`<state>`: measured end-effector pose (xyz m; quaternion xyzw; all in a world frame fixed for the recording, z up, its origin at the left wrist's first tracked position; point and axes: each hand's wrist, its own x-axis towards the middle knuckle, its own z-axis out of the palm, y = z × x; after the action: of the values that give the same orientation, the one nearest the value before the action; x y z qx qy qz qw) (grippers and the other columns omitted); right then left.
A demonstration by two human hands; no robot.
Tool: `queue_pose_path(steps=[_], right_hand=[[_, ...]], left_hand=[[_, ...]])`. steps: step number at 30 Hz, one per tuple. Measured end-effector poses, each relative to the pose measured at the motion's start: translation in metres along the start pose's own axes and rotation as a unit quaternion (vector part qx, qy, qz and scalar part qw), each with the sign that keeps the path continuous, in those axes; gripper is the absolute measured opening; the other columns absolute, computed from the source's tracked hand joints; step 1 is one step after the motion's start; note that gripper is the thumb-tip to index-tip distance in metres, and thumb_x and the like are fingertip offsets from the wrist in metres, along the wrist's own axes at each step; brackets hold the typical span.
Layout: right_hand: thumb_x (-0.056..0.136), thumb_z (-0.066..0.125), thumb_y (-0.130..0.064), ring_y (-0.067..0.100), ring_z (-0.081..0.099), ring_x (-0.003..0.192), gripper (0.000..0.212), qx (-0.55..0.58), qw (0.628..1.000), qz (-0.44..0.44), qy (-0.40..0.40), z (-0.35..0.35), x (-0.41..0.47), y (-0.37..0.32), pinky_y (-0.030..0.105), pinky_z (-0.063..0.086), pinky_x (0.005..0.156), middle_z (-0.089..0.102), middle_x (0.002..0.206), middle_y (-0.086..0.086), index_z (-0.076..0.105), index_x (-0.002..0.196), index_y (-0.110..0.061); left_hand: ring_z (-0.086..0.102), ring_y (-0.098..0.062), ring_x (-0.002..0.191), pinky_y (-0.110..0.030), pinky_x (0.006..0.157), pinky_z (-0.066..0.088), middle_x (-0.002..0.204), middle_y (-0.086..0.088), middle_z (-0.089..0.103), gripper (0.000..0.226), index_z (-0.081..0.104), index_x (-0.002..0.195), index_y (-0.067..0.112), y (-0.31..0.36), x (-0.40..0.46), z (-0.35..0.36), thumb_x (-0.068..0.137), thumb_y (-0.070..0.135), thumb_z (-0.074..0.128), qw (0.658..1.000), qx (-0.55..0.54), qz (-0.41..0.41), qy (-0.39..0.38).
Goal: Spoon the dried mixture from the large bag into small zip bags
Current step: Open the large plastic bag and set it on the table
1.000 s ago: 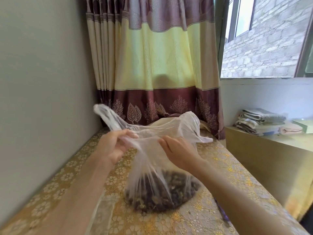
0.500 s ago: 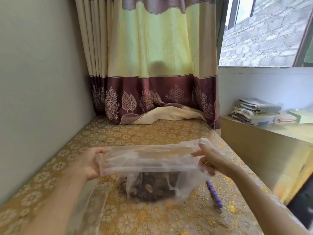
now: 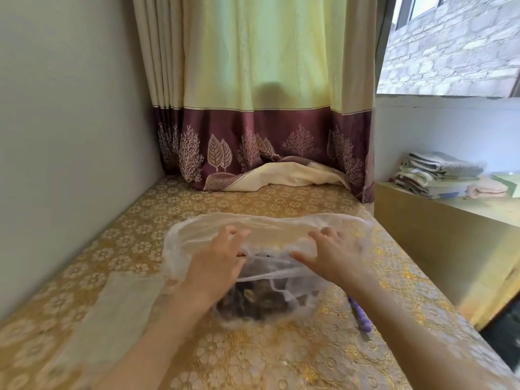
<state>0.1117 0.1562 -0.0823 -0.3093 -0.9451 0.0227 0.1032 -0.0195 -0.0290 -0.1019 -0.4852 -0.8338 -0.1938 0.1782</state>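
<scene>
Half a second back both hands held the mouth of the large bag point(image 3: 267, 249) stretched taut by its two ends, above the contents; now the rim is lowered and rolled outward into a wide loop, and the hands have shifted in toward its middle. Dried mixture point(image 3: 253, 302) sits as a dark heap at the bag's bottom, resting on the gold-patterned surface point(image 3: 281, 361), near the front edge.

Left hand point(image 3: 216, 266): fingers spread, lying over the near side of the rim, pushing the film down. Right hand point(image 3: 334, 257): likewise spread and flat on the plastic, nothing pinched as far as I can see. Likely purpose: folding the collar down so the mouth stands open unaided and a spoon can reach in.

Purple utensil point(image 3: 358, 315), probably the spoon, lies just right of the bag, within reach of the right hand. Pale clear sheets point(image 3: 118, 311) lie to the left, possibly the small zip bags; too blurred to confirm. Curtain point(image 3: 264, 108) hangs at the far end, with folded towels point(image 3: 439, 173) on a ledge to the right.
</scene>
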Motion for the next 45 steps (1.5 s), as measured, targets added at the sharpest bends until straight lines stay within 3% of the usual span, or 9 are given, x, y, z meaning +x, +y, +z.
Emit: queue_pose_path(steps=[8,15,17,20,24,31,35,40,45], right_hand=[[0.086,0.063,-0.020,0.008,0.044,0.061,0.026,0.253,0.966,0.010,-0.058,0.033,-0.007,0.018,0.021,0.031,0.052,0.046,0.068,-0.005,0.045,0.068,-0.019],[0.085,0.036,0.013,0.021,0.065,0.074,0.040,0.778,0.610,0.086,-0.121,0.015,0.000,0.034,0.028,0.055,0.059,0.066,0.092,0.017,0.056,0.116,-0.003],[0.091,0.045,-0.007,0.020,0.059,0.070,0.023,0.758,0.639,0.099,-0.087,0.020,0.003,0.026,0.028,0.051,0.057,0.059,0.091,0.016,0.054,0.111,0.000],[0.077,0.071,-0.047,0.011,0.051,0.088,0.040,0.485,0.874,0.020,0.025,0.027,0.004,0.017,0.029,0.039,0.082,0.054,0.103,0.005,0.060,0.094,-0.012],[0.079,0.070,-0.048,0.021,0.052,0.114,0.090,0.044,0.989,-0.071,0.122,0.043,0.001,0.022,0.041,0.029,0.107,0.046,0.131,0.002,0.020,0.149,-0.019],[0.075,0.074,-0.029,0.026,0.060,0.098,0.037,-0.218,0.936,-0.203,0.185,0.036,0.010,0.010,0.037,0.049,0.078,0.064,0.115,0.008,0.069,0.109,-0.017],[0.093,0.042,-0.006,0.016,0.047,0.065,0.020,0.063,0.995,-0.080,0.003,0.028,0.031,0.010,0.019,0.032,0.053,0.058,0.076,0.004,0.057,0.080,-0.011],[0.092,0.046,-0.002,0.019,0.060,0.057,0.014,0.647,0.722,0.143,-0.199,0.013,0.065,0.052,0.027,0.052,0.048,0.057,0.074,0.013,0.056,0.101,0.004],[0.093,0.037,0.002,0.018,0.056,0.042,0.014,0.688,0.646,0.229,-0.240,0.035,0.076,0.046,0.025,0.050,0.039,0.053,0.057,0.011,0.050,0.089,0.005]], left_hand=[[-0.001,-0.025,0.144,-0.048,0.114,0.008,0.156,0.006,-0.007,0.124,-0.022,0.140,0.045,-0.033,-0.010,0.018,0.059,0.068,0.069,0.977,0.020,-0.119,-0.173],[0.051,-0.017,0.114,-0.032,0.092,0.044,0.137,-0.003,0.048,0.084,0.028,0.142,0.024,-0.036,0.005,0.010,0.074,0.072,0.042,0.915,-0.255,-0.249,-0.191],[0.054,-0.012,0.095,-0.028,0.081,0.049,0.113,0.003,0.054,0.065,0.035,0.132,0.021,-0.029,0.009,0.016,0.083,0.061,0.050,0.926,-0.217,-0.271,-0.149],[0.051,-0.006,0.075,-0.022,0.065,0.048,0.089,0.011,0.045,0.055,0.031,0.128,0.014,-0.026,0.015,0.024,0.087,0.035,0.062,0.928,-0.199,-0.276,-0.155],[0.052,-0.009,0.078,-0.025,0.068,0.051,0.093,0.006,0.047,0.045,0.036,0.123,0.011,-0.034,0.023,0.023,0.085,0.008,0.061,0.922,-0.223,-0.274,-0.160],[0.047,-0.003,0.058,-0.012,0.046,0.034,0.099,0.005,0.064,0.013,0.064,0.097,0.015,-0.047,0.024,0.019,0.094,0.013,0.051,0.930,-0.259,-0.247,-0.089],[0.054,-0.012,0.065,-0.018,0.047,0.039,0.086,-0.006,0.066,0.014,0.068,0.086,0.001,-0.060,0.031,0.011,0.088,0.009,0.057,0.795,-0.461,-0.380,-0.103],[0.048,-0.020,0.062,-0.021,0.039,0.047,0.078,-0.017,0.057,0.012,0.059,0.091,-0.006,-0.092,0.040,0.015,0.089,-0.001,0.049,0.615,-0.630,-0.462,-0.105],[0.049,-0.022,0.065,-0.027,0.041,0.051,0.085,-0.019,0.052,0.026,0.050,0.115,-0.001,-0.101,0.050,0.040,0.090,-0.006,0.044,0.537,-0.663,-0.510,-0.111]])
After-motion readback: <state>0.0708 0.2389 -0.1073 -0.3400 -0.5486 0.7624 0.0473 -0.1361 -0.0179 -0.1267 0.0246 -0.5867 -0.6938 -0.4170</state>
